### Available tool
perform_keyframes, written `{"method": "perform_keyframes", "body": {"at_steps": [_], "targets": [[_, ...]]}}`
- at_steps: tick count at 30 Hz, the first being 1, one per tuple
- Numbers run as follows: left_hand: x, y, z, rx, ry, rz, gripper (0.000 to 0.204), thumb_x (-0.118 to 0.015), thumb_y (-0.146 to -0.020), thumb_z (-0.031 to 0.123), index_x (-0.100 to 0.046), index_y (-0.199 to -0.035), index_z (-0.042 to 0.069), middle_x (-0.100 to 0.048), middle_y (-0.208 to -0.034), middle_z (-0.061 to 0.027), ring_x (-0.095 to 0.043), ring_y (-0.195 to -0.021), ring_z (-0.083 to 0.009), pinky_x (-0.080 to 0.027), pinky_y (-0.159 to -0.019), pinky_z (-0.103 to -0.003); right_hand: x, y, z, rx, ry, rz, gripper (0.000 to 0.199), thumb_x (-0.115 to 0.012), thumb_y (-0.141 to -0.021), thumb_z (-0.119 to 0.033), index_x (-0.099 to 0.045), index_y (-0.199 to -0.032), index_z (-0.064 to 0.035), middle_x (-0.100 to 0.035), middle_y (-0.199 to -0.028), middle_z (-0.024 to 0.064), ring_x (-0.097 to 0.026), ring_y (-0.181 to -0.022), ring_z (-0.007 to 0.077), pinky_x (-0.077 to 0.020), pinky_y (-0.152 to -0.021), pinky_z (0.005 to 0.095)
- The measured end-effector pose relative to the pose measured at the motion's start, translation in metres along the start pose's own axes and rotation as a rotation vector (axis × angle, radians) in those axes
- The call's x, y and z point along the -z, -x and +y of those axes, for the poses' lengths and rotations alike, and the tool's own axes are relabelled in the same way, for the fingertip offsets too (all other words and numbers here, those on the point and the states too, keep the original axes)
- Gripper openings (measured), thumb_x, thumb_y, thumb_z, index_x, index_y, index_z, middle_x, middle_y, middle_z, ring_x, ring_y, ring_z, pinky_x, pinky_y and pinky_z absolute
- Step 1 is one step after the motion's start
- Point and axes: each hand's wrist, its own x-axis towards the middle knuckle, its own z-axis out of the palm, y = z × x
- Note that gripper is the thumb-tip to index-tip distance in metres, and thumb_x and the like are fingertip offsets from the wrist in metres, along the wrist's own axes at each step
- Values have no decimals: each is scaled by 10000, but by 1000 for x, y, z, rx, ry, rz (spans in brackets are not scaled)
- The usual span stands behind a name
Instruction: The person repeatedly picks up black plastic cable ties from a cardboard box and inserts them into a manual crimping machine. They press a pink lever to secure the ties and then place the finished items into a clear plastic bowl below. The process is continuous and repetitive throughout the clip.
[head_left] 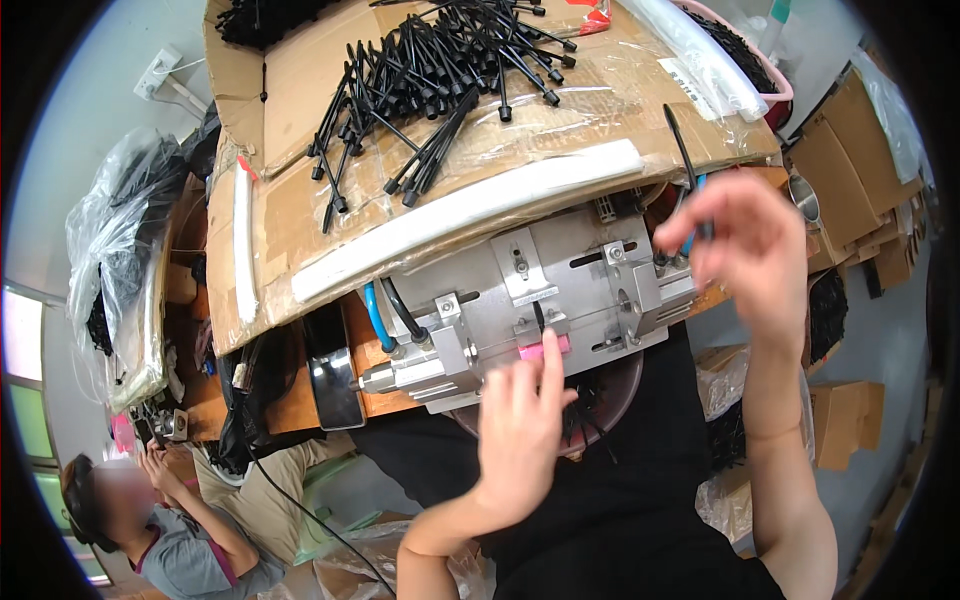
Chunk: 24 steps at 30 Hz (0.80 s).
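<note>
My right hand is raised beyond the right end of a metal clamping machine. Its fingers are pinched around a thin black plastic rod with a thicker capped end, which points up and away. My left hand is over the machine's near edge, index finger stretched out and the other fingers loosely bent. That fingertip reaches a pink piece at the centre fixture, where a short black part stands in the holder. I see nothing in the left hand.
A cardboard sheet behind the machine carries a heap of black capped rods. Blue and black air hoses rise at the machine's left. A reddish bowl sits below its front edge. Another person works at the lower left.
</note>
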Motion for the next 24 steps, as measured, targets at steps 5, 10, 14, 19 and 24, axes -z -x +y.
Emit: {"method": "perform_keyframes", "body": {"at_steps": [5,10,14,19,24], "targets": [[51,-104,-76,-19,-95,381,304,-620,-857,-1,-586,-1156,45,-599,-1036,-109,-557,-965,-245,-437,-885,-377,-44,82,44,362,440,-187,412,-752,-738,55,-623,-1130,44,-675,-862,112,-640,-689,177,-499,-543,279],[81,-151,-116,84,318,10,254,-599,-856,-49,-604,-1095,40,-616,-889,-32,-579,-797,-120,-478,-729,-268,-80,112,73,255,605,-212,614,-728,-769,17,-516,-1345,37,-580,-729,74,-567,-606,183,-455,-516,327],[84,-156,-115,65,346,-12,271,-637,-820,-61,-622,-1075,31,-633,-880,-16,-559,-750,-99,-469,-717,-244,-87,109,81,268,633,-229,631,-728,-785,-23,-497,-1370,29,-558,-713,53,-568,-607,175,-458,-514,319],[92,-137,-115,-39,368,113,309,-686,-754,-79,-659,-1037,42,-623,-851,-66,-553,-698,-143,-481,-670,-292,-77,97,62,212,718,-353,663,-741,-796,-131,-483,-1391,6,-547,-724,31,-572,-609,147,-459,-505,297],[78,-73,-82,-16,174,331,634,-715,-728,-71,-562,-1334,33,-564,-810,-67,-529,-734,-193,-465,-700,-319,-50,-11,37,685,958,-67,427,-631,-749,-85,-636,-1173,-41,-543,-755,29,-595,-602,165,-470,-487,306]]}}
